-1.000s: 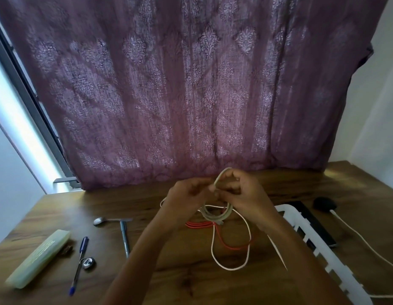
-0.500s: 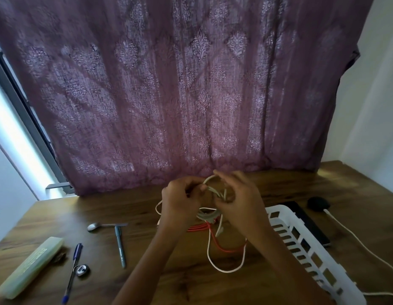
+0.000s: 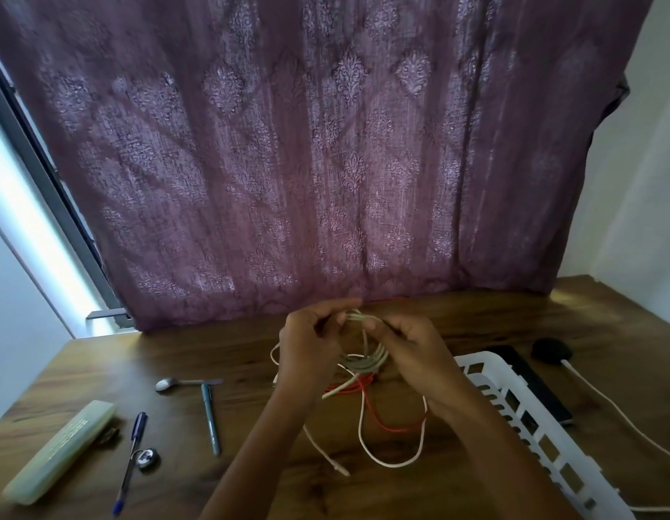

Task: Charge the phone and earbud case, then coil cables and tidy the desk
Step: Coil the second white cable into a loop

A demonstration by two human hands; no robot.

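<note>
Head view. My left hand and right hand are raised over the middle of the tabletop. Both sets of fingers curl round the top of the part-wound white cable, pinching its turns together. The coil hangs upright between the hands. The unwound slack drops from it toward me in a long loop whose axis runs near-to-far, crossing the red cable, and its free end lies beside my left forearm. I judge the right hand nearer the slack, so the next turn falls to it. A second ago my right hand held one loop lifted apart; it is now gathered into the bundle.
</note>
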